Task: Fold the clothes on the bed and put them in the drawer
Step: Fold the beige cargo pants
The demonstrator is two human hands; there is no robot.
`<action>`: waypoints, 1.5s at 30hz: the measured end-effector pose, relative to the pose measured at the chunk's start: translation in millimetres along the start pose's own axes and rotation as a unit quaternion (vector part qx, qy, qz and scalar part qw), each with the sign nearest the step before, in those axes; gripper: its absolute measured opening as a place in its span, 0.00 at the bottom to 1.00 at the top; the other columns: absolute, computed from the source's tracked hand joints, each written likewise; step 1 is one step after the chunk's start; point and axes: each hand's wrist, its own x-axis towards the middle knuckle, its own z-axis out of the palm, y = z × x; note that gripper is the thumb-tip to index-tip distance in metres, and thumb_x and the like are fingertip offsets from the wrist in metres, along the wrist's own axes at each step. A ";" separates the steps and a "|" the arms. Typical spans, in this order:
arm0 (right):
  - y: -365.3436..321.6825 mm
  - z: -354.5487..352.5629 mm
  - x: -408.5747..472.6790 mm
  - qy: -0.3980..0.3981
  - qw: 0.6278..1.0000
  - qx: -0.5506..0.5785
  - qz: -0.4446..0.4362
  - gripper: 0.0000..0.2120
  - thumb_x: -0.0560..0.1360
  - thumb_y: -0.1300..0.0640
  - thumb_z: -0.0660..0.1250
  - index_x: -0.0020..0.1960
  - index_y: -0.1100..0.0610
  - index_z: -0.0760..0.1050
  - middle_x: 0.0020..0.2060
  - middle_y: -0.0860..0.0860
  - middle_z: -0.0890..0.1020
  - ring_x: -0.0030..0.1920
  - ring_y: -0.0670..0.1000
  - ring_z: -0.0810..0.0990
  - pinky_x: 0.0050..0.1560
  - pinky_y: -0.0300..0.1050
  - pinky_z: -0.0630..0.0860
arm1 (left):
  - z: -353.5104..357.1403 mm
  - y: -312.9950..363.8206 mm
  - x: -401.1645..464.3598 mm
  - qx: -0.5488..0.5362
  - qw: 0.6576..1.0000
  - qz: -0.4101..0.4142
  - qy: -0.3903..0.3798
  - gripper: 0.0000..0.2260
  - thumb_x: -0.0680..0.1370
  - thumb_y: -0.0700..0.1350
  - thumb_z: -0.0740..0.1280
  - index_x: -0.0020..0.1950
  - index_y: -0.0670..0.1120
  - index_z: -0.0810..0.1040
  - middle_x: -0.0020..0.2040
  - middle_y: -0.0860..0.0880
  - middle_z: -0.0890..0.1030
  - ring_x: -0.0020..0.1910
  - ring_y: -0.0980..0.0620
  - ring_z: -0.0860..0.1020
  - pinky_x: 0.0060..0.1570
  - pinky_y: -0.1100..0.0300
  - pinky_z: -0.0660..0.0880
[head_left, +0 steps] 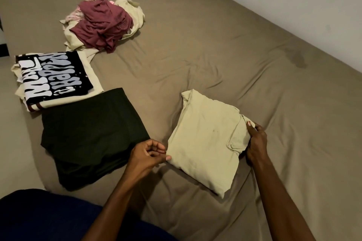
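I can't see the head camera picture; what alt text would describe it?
Two hands hold a folded pale green garment on a brown bed: the left hand pinches its near-left corner, the right hand grips its right edge. To the left lie a folded dark garment, a folded printed black shirt and an unfolded pile beyond.

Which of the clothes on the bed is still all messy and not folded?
The heap farthest from the hands, with the maroon garment crumpled on top. The printed black shirt, the dark garment and the pale one all lie folded flat.
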 end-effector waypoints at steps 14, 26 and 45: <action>4.7 -1.0 28.9 0.015 0.997 -0.069 -0.033 0.14 0.81 0.60 0.69 0.65 0.61 0.75 0.57 0.57 0.83 0.55 0.54 0.81 0.55 0.47 0.78 | -19.3 8.8 35.4 0.019 0.986 0.012 -0.166 0.26 0.52 0.51 0.87 0.43 0.40 0.86 0.42 0.37 0.86 0.40 0.47 0.84 0.45 0.59 0.83; -36.0 31.7 17.9 -0.061 0.690 -0.559 -0.455 0.23 0.82 0.49 0.62 0.77 0.51 0.70 0.75 0.56 0.71 0.73 0.60 0.70 0.69 0.58 0.67 | 16.6 23.5 18.0 0.229 0.956 0.155 0.099 0.05 0.81 0.43 0.69 0.54 0.50 0.83 0.47 0.53 0.86 0.45 0.55 0.84 0.50 0.53 0.82; -4.7 94.5 66.8 -0.254 0.594 -0.670 -0.364 0.34 0.82 0.30 0.50 0.82 0.47 0.57 0.81 0.54 0.63 0.77 0.57 0.66 0.74 0.57 0.64 | 103.0 4.9 32.7 0.440 0.881 0.172 -0.035 0.47 0.74 0.78 0.47 0.84 0.51 0.40 0.84 0.51 0.40 0.82 0.53 0.41 0.80 0.51 0.40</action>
